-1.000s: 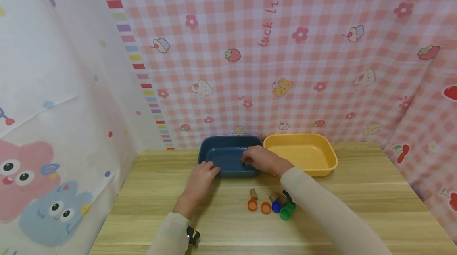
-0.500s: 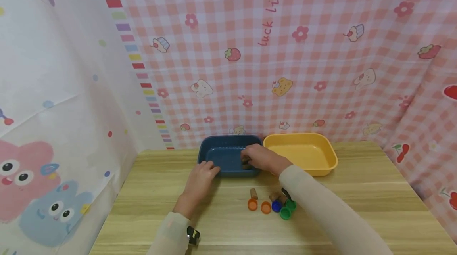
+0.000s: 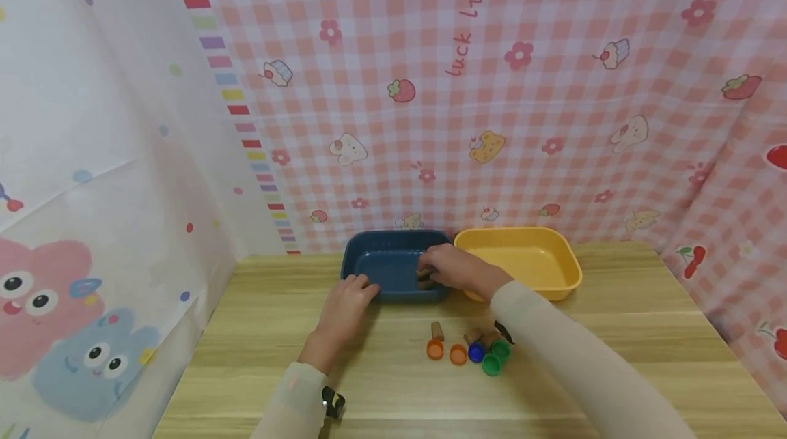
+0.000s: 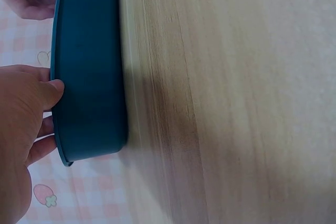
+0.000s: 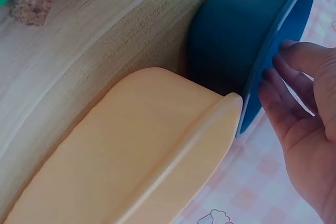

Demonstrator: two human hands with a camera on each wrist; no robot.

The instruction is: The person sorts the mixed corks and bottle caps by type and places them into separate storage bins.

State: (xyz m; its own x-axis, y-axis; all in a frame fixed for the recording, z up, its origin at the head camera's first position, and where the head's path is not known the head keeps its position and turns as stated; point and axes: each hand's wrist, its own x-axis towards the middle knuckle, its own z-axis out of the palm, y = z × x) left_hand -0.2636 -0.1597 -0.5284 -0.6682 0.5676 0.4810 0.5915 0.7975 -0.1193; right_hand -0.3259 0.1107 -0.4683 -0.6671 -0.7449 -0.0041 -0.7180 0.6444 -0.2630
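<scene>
My left hand (image 3: 346, 304) grips the near left rim of a dark blue plastic tub (image 3: 393, 294). In the left wrist view its thumb (image 4: 52, 94) presses the outer wall while the other fingers reach over the rim. My right hand (image 3: 453, 267) is over the right side of that tub. Brown cork stoppers (image 3: 425, 284) show inside, just below its fingertips; how many is unclear. The right wrist view shows a gap between the right thumb (image 5: 302, 53) and fingers, with nothing visible in it. The tub's floor is partly hidden by this hand.
A yellow tub (image 3: 522, 289) stands against the blue one's right side. In front lie a cork (image 3: 437, 331), more corks (image 3: 488, 338) under the right forearm, two orange caps (image 3: 435, 349), a blue cap (image 3: 476, 353) and two green caps (image 3: 492, 364). A patterned cloth (image 3: 381, 118) hangs behind.
One second ago a cork was at my right fingertips; now corks lie in the blue tub and the fingers have loosened and lifted slightly. My left hand has kept its hold on the rim.
</scene>
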